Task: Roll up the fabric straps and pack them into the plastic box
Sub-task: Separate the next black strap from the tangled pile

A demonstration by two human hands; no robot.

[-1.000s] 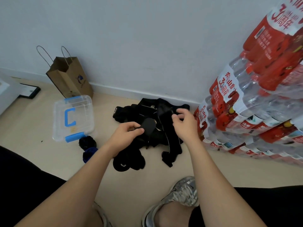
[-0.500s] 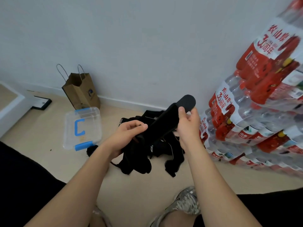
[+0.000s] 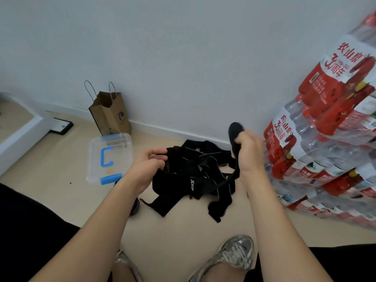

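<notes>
A heap of black fabric straps (image 3: pixel 195 176) lies on the floor near the wall. My right hand (image 3: pixel 249 151) grips one black strap (image 3: pixel 234 131) and holds its rounded end up above the heap; the rest of it hangs down towards the pile. My left hand (image 3: pixel 149 165) grips the left edge of the heap with curled fingers. A clear plastic box (image 3: pixel 95 159) with a blue handle and blue latches stands closed on the floor to the left of my left hand.
A brown paper bag (image 3: pixel 110 115) stands against the wall behind the box. Stacked packs of bottled water (image 3: pixel 325 143) rise on the right. A dark rolled item (image 3: pixel 135 206) peeks out beside my left forearm. My shoes (image 3: pixel 234 255) are at the bottom.
My right hand has carried the strap's end to the right and stood it upright. My left hand has let the strap go and dropped onto the heap's left edge.
</notes>
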